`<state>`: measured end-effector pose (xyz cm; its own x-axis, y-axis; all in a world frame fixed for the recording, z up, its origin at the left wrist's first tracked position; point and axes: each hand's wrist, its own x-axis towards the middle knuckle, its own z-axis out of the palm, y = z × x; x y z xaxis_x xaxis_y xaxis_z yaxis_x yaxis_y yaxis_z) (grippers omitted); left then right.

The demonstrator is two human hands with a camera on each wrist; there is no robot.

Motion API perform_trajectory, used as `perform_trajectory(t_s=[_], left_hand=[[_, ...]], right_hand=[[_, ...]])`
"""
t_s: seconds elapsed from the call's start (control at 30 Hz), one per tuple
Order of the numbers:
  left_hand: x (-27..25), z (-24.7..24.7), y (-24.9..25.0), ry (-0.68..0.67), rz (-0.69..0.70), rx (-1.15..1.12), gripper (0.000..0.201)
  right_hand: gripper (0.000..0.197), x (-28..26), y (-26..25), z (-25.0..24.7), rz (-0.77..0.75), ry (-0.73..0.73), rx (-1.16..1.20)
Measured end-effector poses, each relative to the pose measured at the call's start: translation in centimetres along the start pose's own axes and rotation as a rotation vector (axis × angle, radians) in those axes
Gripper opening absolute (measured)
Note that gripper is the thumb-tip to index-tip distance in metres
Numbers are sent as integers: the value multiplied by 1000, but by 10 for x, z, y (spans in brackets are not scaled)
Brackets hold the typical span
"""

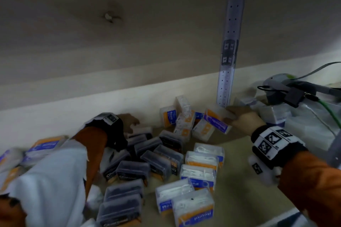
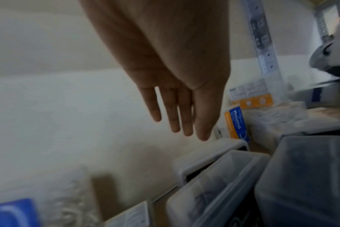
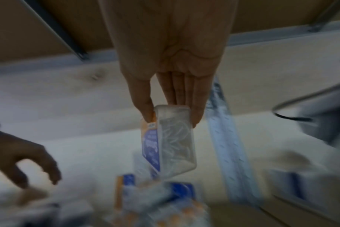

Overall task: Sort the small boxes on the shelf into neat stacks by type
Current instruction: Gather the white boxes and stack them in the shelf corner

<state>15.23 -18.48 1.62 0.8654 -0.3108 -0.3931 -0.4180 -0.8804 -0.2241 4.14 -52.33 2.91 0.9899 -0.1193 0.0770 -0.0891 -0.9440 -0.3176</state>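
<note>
My right hand [image 1: 238,119] pinches a clear box with an orange and blue "Smooth" label [image 1: 217,120] between thumb and fingers, lifted above a jumble of similar boxes [image 1: 182,120] by the back wall; the right wrist view shows the same box [image 3: 171,141] hanging from my fingertips. My left hand [image 1: 129,120] hovers with straight, relaxed fingers [image 2: 184,119] over a grey-lidded box [image 2: 210,155] at the back of the dark boxes [image 1: 147,158]. White "Round" boxes [image 1: 199,171] sit in rows in front.
A perforated metal upright [image 1: 228,51] stands just behind my right hand. Right of it lie a grey device with cables [image 1: 280,88] and plastic-wrapped packs [image 1: 275,116]. More orange and blue boxes [image 1: 44,145] lie at far left. The upper shelf board [image 1: 129,24] is overhead.
</note>
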Motion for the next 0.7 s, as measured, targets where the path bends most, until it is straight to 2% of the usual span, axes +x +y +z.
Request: perform_trajectory(t_s=[0.07,0.17,0.27,0.4,0.47,0.53,0.6,0.7], left_hand=[[-23,2,-5,65,17,-51,53],[-65,6,-10,138,19,-124,43],[-113,16,-16,214,-7,-167,34],[-175,45,-21,331,-63,-185,29],[-200,63,-23,370,-113,-229,32],[-221,82,-23,371,-158,-235,38],[-234,104,-22,387,-140,-184,42],[-245,134,-14,297,-243,-181,48]], right_hand=[[50,-9,-16,-7,-58,61,50],[42,-26,-47,-17,-185,171,128],[41,-46,-81,-24,-288,186,228],[46,-63,-127,-24,-406,117,210],[46,-70,-151,-19,-467,68,156],[45,-75,-174,-12,-533,8,95],[46,-80,-197,-2,-590,-60,51],[48,-85,-229,19,-643,-174,13]])
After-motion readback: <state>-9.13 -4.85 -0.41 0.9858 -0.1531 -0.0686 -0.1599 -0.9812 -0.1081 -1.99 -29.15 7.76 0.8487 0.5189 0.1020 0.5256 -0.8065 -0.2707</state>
